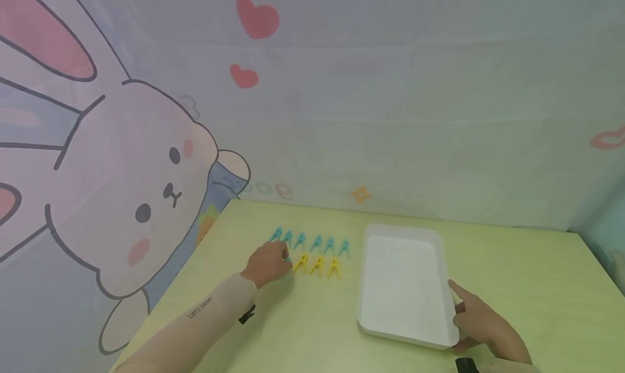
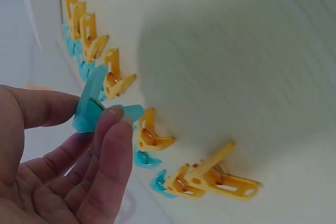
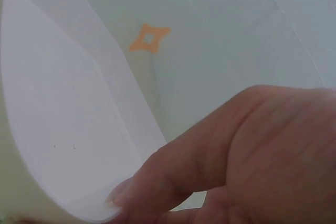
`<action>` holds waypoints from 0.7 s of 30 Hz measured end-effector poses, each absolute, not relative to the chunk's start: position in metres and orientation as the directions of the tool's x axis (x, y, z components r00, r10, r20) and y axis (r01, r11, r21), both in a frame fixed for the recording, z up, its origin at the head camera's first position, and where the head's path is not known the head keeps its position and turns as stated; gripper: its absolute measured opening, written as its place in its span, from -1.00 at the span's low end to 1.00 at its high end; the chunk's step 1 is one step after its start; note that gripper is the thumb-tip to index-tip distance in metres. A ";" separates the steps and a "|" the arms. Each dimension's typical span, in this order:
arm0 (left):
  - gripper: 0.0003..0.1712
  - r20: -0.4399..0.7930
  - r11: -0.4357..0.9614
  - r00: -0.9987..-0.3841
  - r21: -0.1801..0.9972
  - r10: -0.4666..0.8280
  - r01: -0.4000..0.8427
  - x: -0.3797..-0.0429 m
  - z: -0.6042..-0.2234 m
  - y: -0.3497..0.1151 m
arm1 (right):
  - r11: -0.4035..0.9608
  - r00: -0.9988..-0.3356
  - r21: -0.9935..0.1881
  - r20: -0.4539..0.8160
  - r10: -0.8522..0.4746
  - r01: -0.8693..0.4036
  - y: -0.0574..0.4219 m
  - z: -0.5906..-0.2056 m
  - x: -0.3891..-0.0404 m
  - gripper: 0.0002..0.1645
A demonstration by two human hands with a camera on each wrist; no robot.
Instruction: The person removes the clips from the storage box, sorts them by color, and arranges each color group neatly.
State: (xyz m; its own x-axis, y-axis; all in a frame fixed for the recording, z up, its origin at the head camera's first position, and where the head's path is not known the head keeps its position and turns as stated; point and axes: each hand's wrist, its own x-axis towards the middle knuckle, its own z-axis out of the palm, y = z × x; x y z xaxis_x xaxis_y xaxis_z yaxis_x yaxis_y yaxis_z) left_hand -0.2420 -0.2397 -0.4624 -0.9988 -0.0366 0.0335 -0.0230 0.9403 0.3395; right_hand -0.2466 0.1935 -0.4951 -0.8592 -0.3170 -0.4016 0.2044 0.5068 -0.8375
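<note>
My left hand pinches a blue clothespin between thumb and fingers, held over the rows of clothespins on the table. In the head view the hand covers part of the nearer row, where yellow clothespins lie. Behind it runs a row of blue clothespins. On the right, my right hand grips the white tray near its front right corner. The right wrist view shows the thumb over the tray's rim, with the other fingers partly hidden.
The tray's floor is bare apart from a few tiny specks. The light green table ends at the back against a hanging printed cloth with a rabbit and hearts. More cloth stands at the right edge.
</note>
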 end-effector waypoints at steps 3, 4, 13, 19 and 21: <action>-0.79 0.002 0.939 -0.997 0.334 -0.082 -0.077 -0.242 -0.466 -0.243 | 0.500 -0.859 -0.842 -0.398 -0.323 0.202 0.194 -0.496 -0.247 0.00; -0.74 -0.004 0.939 -0.996 0.334 -0.090 -0.086 -0.243 -0.467 -0.243 | 0.497 -0.858 -0.844 -0.397 -0.324 0.203 0.195 -0.496 -0.247 0.00; -0.80 -0.012 0.937 -0.995 0.336 -0.096 -0.095 -0.243 -0.471 -0.249 | 0.498 -0.856 -0.843 -0.400 -0.329 0.202 0.195 -0.497 -0.247 0.00; -0.93 -0.024 0.945 -0.990 0.296 -0.138 -0.139 -0.251 -0.466 -0.256 | 0.505 -0.858 -0.840 -0.397 -0.326 0.197 0.194 -0.496 -0.247 0.00; -0.89 -0.027 0.945 -0.988 0.288 -0.155 -0.156 -0.255 -0.465 -0.260 | 0.507 -0.857 -0.839 -0.399 -0.325 0.198 0.193 -0.497 -0.247 0.00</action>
